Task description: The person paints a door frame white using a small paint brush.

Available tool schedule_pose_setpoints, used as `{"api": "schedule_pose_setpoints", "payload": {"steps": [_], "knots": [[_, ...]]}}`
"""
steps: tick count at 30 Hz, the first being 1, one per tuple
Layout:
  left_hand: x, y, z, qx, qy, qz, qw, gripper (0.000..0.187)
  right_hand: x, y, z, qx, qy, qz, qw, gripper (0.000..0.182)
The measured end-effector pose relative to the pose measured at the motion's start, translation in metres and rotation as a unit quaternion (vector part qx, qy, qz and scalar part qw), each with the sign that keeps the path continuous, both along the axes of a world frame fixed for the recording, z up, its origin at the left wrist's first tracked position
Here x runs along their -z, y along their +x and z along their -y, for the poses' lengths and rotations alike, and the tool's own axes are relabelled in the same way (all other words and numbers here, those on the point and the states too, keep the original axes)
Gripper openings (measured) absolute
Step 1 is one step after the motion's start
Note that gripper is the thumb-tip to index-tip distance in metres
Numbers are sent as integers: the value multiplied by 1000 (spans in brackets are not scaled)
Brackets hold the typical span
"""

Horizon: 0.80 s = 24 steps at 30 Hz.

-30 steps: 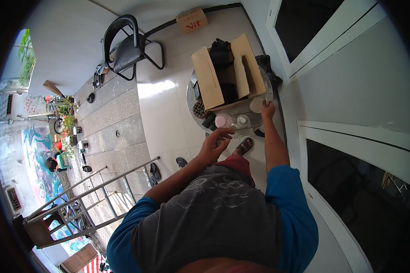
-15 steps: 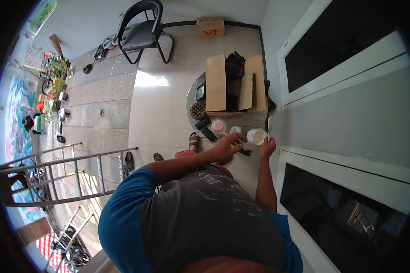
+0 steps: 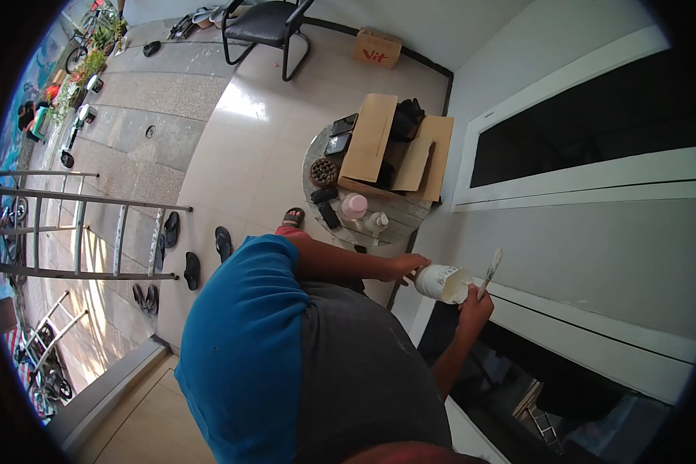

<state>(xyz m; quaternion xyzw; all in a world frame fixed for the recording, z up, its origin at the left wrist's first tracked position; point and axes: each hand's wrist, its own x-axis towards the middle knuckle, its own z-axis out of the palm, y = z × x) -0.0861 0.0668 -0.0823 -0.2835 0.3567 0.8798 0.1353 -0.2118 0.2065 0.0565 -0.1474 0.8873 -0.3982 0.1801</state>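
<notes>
My left hand [image 3: 407, 267] grips a white paint-stained tub [image 3: 443, 283] by its base, holding it tilted in front of my chest. My right hand [image 3: 475, 307] is closed around a thin paintbrush [image 3: 489, 272] whose pale tip points up toward the white window frame [image 3: 580, 193]. The tub's mouth faces the brush hand. Both hands hover beside the wall, away from the round table [image 3: 394, 214].
The round table carries an open cardboard box [image 3: 394, 151], a pink-lidded jar [image 3: 353, 206], a small white bottle [image 3: 377, 223] and dark items. A black chair [image 3: 267, 23] and a printed carton [image 3: 377, 49] stand far off. A metal ladder [image 3: 77, 224] and sandals [image 3: 193, 255] lie left.
I have turned from the table toward the wall. My left hand took hold of the white tub and lifted it off the table; my right hand carried the brush along.
</notes>
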Motion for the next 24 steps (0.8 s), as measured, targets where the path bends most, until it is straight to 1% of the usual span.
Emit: {"api": "schedule_pose_setpoints", "payload": {"steps": [1,2,4,5,7,8,10,11,13,14,16,17,19,20,22,23,24], "knots": [[1,0,-1,37,32,-40,998,63,-8,2,-2,2,5,5,1000,22],[1,-1,-3,36,33,-43,998,63,-15,4,-5,1,7,2,1000,22],[-7,-1,-4,75,179,-57,979,65,-27,8,-9,-4,10,23,1000,22],[-11,-1,-3,75,181,-60,979,65,-32,9,-10,-5,12,21,1000,22],[-28,8,5,137,165,-118,970,68,-39,14,-6,-37,7,24,999,22],[-31,12,6,136,164,-116,970,68,-42,17,-3,-38,5,26,999,22],[-35,20,10,135,251,-145,948,70,-44,22,6,-60,-11,47,997,21],[-37,25,13,128,247,-143,950,70,-42,23,11,-67,-14,51,996,21],[-41,37,18,99,290,-166,937,71,-38,25,20,-93,-13,55,994,21],[-36,41,18,90,287,-164,939,71,-39,30,25,-102,-14,59,993,21],[-27,50,31,92,207,-167,960,68,-48,40,47,-144,-16,70,987,20],[-26,57,36,76,205,-166,962,68,-50,43,55,-172,-8,67,983,21],[-33,76,48,34,181,-146,972,59,-51,51,76,-208,-8,70,976,22],[-38,86,54,22,178,-144,973,59,-51,56,86,-227,-9,68,972,23],[-46,102,66,-51,181,-131,973,48,-52,66,108,-257,-11,75,964,23],[-46,109,73,-58,176,-132,974,48,-53,71,121,-276,-15,78,958,24],[-47,119,81,-79,157,-148,973,44,-54,79,134,-283,-20,79,956,24]]}}
